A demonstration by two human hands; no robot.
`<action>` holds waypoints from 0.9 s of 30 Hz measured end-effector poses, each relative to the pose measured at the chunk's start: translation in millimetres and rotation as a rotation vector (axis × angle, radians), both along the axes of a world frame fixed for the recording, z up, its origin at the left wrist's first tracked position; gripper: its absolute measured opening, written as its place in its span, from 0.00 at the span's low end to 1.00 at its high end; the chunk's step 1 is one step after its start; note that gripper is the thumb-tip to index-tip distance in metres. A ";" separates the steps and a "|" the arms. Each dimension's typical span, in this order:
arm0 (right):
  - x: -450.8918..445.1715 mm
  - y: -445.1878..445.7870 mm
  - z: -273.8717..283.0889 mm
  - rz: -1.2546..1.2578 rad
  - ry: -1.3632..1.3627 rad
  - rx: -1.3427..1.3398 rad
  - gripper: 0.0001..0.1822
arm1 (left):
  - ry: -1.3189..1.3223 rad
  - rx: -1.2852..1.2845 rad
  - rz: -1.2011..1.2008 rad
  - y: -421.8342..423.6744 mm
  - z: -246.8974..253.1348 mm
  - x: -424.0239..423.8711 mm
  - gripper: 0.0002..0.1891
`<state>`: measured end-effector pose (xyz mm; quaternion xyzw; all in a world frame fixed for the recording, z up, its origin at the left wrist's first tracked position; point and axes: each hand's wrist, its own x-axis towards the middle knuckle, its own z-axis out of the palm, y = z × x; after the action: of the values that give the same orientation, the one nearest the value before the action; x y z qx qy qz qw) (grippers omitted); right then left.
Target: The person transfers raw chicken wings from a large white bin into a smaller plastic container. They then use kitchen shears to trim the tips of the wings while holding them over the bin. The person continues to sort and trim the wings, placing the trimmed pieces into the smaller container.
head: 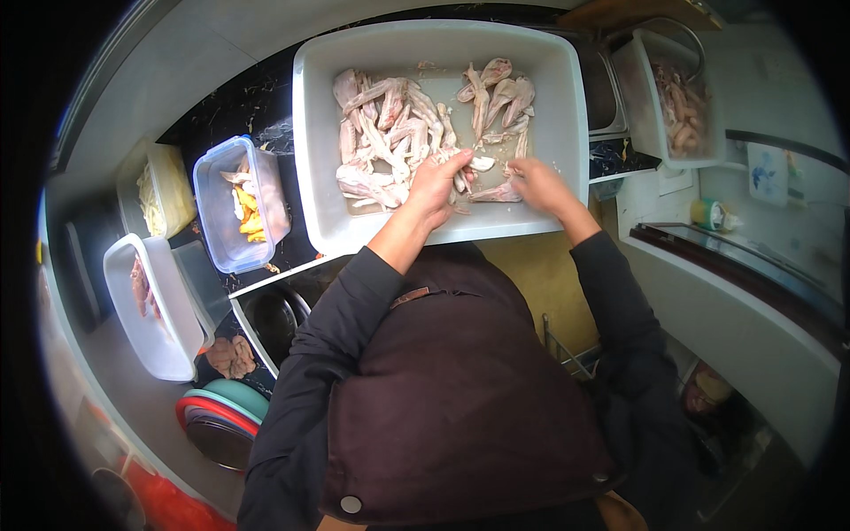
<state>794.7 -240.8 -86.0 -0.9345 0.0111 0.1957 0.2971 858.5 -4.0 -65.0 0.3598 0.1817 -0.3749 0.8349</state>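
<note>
A large white plastic tub (544,146) stands in front of me. Its left part holds a heap of raw, pale poultry pieces (392,133), which look like duck heads and necks. A smaller group of similar pieces (508,93) lies at the tub's right. Near the front of the tub, my left hand (435,186) is closed on a pale poultry piece (463,180). To its right, the fingers of my right hand (536,186) touch the end of another raw piece (497,192) at the tub's bottom; their grip is partly hidden.
Left of the tub stands a clear plastic box (207,212) with yellow and pale pieces. Beyond it are a box of pale strips (178,192) and a white container (126,332) with meat. Stacked basins (246,398) lie lower left. A meat-filled tub (637,99) stands right by the sink.
</note>
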 end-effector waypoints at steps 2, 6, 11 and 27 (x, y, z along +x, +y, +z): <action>-6.2 -0.1 -16.6 0.232 0.068 -0.332 0.18 | -0.006 0.037 -0.001 1.8 -2.7 1.6 0.05; 10.5 13.6 -18.4 0.340 0.021 -0.376 0.15 | -0.022 0.069 0.006 8.6 -4.2 1.8 0.06; 58.7 18.8 -7.9 0.405 -0.206 -0.034 0.08 | 0.055 0.003 0.049 14.9 -0.8 4.4 0.06; 24.2 -7.1 -57.6 0.548 0.581 -0.417 0.12 | 0.022 0.126 0.003 22.1 -5.3 5.2 0.05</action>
<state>818.9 -248.0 -143.5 -0.8492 -0.1149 0.5149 0.0240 863.7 18.1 -70.3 0.4074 0.2148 -0.3654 0.8089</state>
